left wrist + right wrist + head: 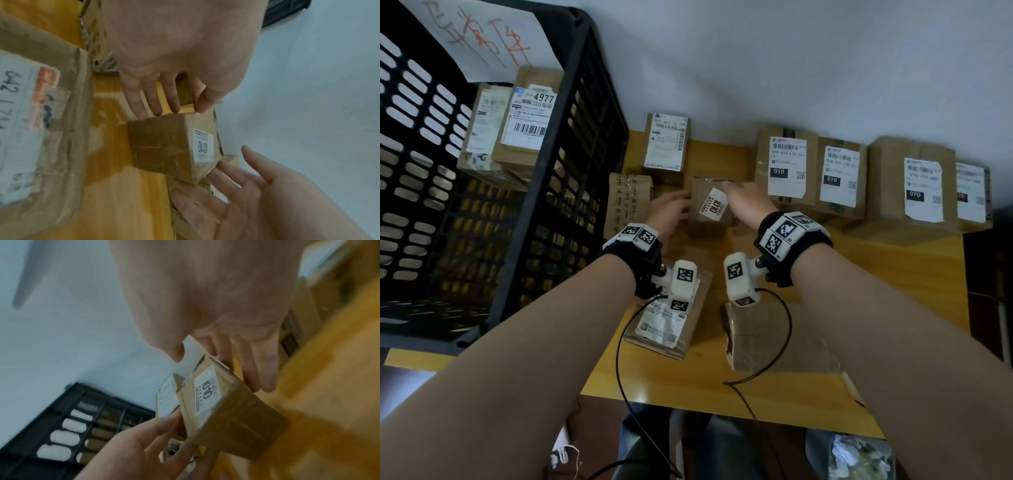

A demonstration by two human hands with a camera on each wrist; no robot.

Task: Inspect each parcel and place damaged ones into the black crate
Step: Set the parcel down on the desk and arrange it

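Right of the black crate, on the wooden table, sits the small parcel; left hand and right hand flank it, fingers straight. Grip opposite sides, then turn every face.

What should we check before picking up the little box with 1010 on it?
1. Left hand fingertips touch the little box: ok.
2. Right hand touches its other side: ok.
3. Fingers wrapped firmly round it: not ok, they lie straight.
4. Box checked for damage: cannot tell, hidden sides unseen.
5. Black crate has room on top of its parcels: ok.
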